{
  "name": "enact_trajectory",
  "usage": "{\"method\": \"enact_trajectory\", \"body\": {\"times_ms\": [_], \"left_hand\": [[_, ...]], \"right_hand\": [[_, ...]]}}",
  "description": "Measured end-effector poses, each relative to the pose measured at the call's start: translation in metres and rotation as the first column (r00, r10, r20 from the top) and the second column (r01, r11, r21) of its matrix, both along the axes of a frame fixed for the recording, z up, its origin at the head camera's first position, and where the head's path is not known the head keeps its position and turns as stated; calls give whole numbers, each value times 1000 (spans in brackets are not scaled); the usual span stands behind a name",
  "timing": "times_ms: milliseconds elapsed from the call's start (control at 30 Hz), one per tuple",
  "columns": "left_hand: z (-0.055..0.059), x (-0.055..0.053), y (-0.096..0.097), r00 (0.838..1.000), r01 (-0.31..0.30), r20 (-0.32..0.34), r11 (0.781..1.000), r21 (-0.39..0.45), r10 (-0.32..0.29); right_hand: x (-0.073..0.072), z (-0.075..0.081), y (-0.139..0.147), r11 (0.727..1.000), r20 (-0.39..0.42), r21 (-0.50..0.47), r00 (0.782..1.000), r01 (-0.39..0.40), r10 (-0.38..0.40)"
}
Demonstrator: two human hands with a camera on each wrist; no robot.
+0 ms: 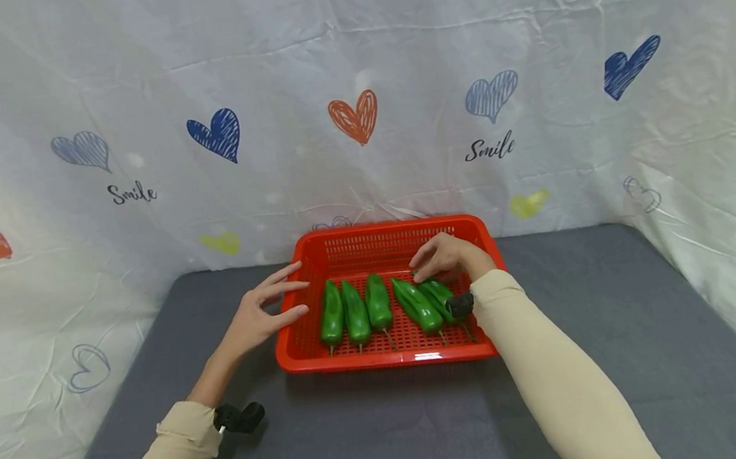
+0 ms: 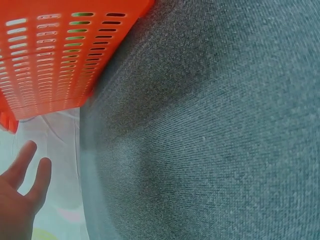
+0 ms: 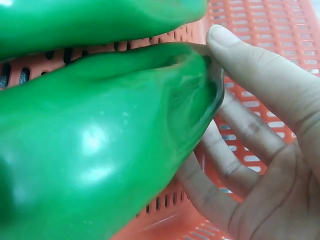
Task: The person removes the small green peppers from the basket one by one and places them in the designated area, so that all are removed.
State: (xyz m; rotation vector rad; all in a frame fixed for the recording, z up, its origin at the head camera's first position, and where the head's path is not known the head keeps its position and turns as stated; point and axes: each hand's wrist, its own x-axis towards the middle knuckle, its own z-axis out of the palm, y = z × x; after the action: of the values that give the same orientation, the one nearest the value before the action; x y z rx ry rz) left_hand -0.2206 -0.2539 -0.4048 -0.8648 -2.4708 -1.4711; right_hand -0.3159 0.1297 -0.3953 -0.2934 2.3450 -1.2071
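While the left hand (image 1: 258,315) hovers with fingers spread and nothing in its grasp at the left edge of a red plastic basket (image 1: 380,359), the right hand (image 1: 452,255) reaches down inside, pinching the tip of the rightmost green pepper (image 1: 439,297) between thumb and fingers. That pepper lies on the basket's slotted floor, toward the right side, its stem pointing at the person. Just to its left is a second pepper (image 1: 417,304), slanted the same way. Further left, three more peppers (image 1: 355,313) lie in a row, tips away and stems near. Whether a left fingertip touches the rim, I cannot tell.

The basket sits near the far edge of a table covered in dark grey cloth (image 1: 374,428). Both arms wear cream sleeves (image 1: 555,374), with a small black device (image 1: 243,417) at each wrist. Behind hangs a pale curtain (image 1: 297,184) printed with blue, orange-red and yellow hearts and, in two places, the handwritten-looking word "Smile".
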Motion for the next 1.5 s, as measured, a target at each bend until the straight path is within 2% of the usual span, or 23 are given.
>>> {"method": "enact_trajectory", "body": {"times_ms": [133,300,767,1133,1500], "left_hand": [[-12,-7,-5,1000,10,3,1000,12,-10],[-16,-10,-8,1000,23,12,999,24,-23],[-17,-12,-8,999,35,21,999,39,-36],[-16,-13,-7,999,49,13,998,40,-50],[-16,-11,-7,999,49,12,998,46,-50]], "right_hand": [[0,0,0,1000,1,0,1000,4,-4],[0,-2,0,1000,7,2,1000,14,-14],[-1,-4,1,1000,18,-15,1000,11,-11],[-1,-3,1,994,9,-109,1000,0,1],[-3,-3,0,990,-79,-141,997,-26,15]]}}
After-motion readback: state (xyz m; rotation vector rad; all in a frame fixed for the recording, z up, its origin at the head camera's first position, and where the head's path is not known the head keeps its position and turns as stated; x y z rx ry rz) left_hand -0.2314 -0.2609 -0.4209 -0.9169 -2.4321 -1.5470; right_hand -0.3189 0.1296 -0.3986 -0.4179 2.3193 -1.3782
